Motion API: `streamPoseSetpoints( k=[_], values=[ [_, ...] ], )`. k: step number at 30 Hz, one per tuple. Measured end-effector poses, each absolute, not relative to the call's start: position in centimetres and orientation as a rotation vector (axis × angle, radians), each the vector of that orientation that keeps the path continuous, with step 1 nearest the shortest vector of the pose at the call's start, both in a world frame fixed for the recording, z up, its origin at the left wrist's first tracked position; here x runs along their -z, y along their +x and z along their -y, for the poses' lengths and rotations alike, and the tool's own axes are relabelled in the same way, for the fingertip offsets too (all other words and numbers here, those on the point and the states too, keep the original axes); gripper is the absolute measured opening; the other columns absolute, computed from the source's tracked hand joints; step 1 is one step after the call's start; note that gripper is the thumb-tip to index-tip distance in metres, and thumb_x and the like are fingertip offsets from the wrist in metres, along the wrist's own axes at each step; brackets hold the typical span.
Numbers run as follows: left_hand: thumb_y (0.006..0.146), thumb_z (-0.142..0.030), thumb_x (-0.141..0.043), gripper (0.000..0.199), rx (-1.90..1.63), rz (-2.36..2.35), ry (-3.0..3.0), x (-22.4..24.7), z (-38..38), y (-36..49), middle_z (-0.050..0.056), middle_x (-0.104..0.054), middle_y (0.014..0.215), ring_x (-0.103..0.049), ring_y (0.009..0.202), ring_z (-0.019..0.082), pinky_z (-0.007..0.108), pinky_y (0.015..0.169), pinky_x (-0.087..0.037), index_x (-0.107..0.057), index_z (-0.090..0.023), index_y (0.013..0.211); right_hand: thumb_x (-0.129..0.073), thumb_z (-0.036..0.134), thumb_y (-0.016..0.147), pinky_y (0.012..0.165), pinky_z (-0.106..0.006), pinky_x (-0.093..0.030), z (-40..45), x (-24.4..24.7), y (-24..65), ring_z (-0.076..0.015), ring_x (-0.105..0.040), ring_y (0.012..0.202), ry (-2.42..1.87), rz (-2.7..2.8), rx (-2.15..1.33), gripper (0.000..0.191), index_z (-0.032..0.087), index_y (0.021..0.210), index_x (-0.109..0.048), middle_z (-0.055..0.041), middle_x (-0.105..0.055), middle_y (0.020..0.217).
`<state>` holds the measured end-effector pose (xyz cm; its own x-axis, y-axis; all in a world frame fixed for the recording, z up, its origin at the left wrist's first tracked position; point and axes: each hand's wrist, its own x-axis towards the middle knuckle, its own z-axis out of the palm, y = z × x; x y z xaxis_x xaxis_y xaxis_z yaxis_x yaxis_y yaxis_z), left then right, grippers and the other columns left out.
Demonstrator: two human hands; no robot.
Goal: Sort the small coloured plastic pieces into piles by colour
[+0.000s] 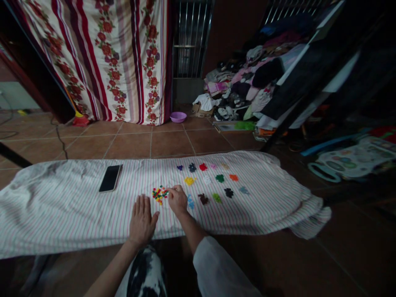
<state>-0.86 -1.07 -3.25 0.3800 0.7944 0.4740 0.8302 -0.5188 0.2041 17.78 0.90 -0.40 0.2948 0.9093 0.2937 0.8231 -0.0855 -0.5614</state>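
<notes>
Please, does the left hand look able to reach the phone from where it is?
Probably yes: the left hand rests flat on the striped cloth, and nothing stands between it and the phone.

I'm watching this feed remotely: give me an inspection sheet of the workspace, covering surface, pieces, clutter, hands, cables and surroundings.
Surface: striped cloth, lightly wrinkled.
Pieces: mixed-colour pile just beyond the hands; single-colour piles in rough rows to its right; light blue pile beside the right hand.
Clutter: phone lying on the cloth, farther left, its screen dark.
Hands: left hand laid flat on the cloth; right hand at the mixed pile's right edge, grip too small to tell.
Cables: dark cable on the tiled floor beyond the cloth.
Surroundings: dim; floral curtain, purple basin and heap of clothes beyond.
</notes>
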Motion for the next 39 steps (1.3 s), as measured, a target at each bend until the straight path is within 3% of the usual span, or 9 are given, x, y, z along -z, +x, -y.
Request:
streamPoseSetpoints(
  k=[4, 10, 14, 17, 23, 31, 39],
  values=[
    [0.094, -0.045, -0.037, 0.064, 0.754, 1.523, -2.495, 4.2, 2.1, -0.6, 0.022, -0.037, 0.15, -0.019, 0.145, 0.034, 0.059, 0.112, -0.029, -0.031, -0.012, 0.148, -0.048, 0.01, 0.086, 0.079, -0.023, -0.046, -0.9, 0.4, 17.8, -0.0147, -0.057, 0.088, -1.909, 1.517, -0.173, 0.038, 0.029, 0.107, -0.073, -0.0036, -0.061, 0.095],
    [0.093, -0.046, -0.036, 0.064, 0.679, 1.602, -2.497, 3.7, 1.0, 1.1, 0.026, -0.039, 0.147, -0.028, 0.142, 0.036, 0.059, 0.112, -0.027, -0.039, -0.006, 0.142, -0.043, 0.009, 0.085, 0.087, -0.027, -0.046, -1.2, 0.8, 17.7, -0.0173, -0.057, 0.096, -1.873, 1.373, -0.157, 0.045, 0.019, 0.125, -0.06, -0.0068, -0.063, 0.101],
    [0.091, -0.044, -0.039, 0.062, 0.664, 1.603, -2.514, 3.2, 1.0, 1.5, 0.028, -0.041, 0.145, -0.03, 0.141, 0.038, 0.058, 0.112, -0.027, -0.044, -0.003, 0.138, -0.043, 0.01, 0.085, 0.09, -0.029, -0.046, -1.3, 0.8, 17.7, -0.0184, -0.058, 0.098, -1.883, 1.37, -0.187, 0.04, 0.016, 0.12, -0.061, -0.0079, -0.063, 0.102],
    [0.089, -0.043, -0.041, 0.057, 0.677, 1.632, -2.435, 2.3, 1.0, 1.6, 0.026, -0.049, 0.139, -0.039, 0.135, 0.037, 0.057, 0.108, -0.033, -0.049, -0.006, 0.133, -0.044, 0.011, 0.085, 0.09, -0.029, -0.046, -1.3, 0.8, 17.8, -0.0188, -0.058, 0.099, -1.894, 1.372, -0.195, 0.036, 0.016, 0.115, -0.062, -0.0082, -0.063, 0.102],
    [0.087, -0.023, -0.04, 0.038, 0.781, 1.666, -2.313, 0.9, 1.2, 2.1, 0.019, -0.061, 0.125, -0.055, 0.119, 0.029, 0.045, 0.099, -0.042, -0.057, -0.013, 0.118, -0.046, 0.01, 0.084, 0.091, -0.029, -0.045, -1.2, 0.9, 17.8, -0.0187, -0.057, 0.099, -1.91, 1.36, -0.176, 0.033, 0.016, 0.112, -0.063, -0.0077, -0.065, 0.1],
    [0.085, -0.024, -0.039, 0.044, 0.773, 1.897, -2.131, 0.7, 1.9, 3.1, 0.023, -0.06, 0.127, -0.05, 0.125, 0.032, 0.05, 0.11, -0.029, -0.057, -0.003, 0.119, -0.052, 0.009, 0.081, 0.087, -0.028, -0.046, -1.2, 1.6, 17.7, -0.0191, -0.058, 0.096, -1.883, 1.359, -0.147, 0.029, 0.02, 0.104, -0.066, -0.0052, -0.066, 0.094],
    [0.084, -0.025, -0.037, 0.049, 0.643, 1.985, -2.153, -0.4, 2.1, 3.5, 0.024, -0.054, 0.134, -0.044, 0.131, 0.034, 0.052, 0.11, -0.028, -0.055, -0.002, 0.123, -0.053, 0.013, 0.081, 0.082, -0.027, -0.047, -1.3, 0.4, 19.0, -0.0157, -0.06, 0.084, -1.688, 1.297, -0.214, 0.021, 0.022, 0.09, -0.07, -0.0027, -0.067, 0.086]
  ],
)
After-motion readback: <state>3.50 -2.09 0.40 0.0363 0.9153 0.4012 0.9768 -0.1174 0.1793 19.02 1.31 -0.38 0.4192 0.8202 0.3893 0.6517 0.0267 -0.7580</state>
